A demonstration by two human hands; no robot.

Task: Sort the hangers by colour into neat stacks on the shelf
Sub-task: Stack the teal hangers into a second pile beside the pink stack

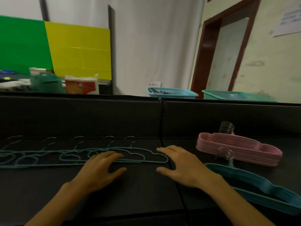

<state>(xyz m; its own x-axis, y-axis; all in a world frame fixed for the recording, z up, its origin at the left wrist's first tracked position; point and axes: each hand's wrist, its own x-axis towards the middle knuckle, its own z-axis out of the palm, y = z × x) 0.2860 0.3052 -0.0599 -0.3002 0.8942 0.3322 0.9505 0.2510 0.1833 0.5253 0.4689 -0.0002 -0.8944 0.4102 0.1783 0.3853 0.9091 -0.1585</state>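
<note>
Several teal hangers [48, 156] lie spread in an overlapping row across the black shelf [138, 190], hooks toward the back wall. My left hand [102, 168] rests palm down on the right end of that row, fingers apart and touching the wire. My right hand [182, 165] hovers open just right of the row's end, holding nothing. A neat stack of pink hangers [237, 148] lies at the right, with a stack of teal hangers [260, 186] in front of it.
A black back panel [81, 116] bounds the shelf, and a dark seam [162, 128] runs down its middle. Beyond it stand a blue basket [172, 92], a green basket [236, 95], green and yellow boards [76, 46] and a tissue pack [81, 85].
</note>
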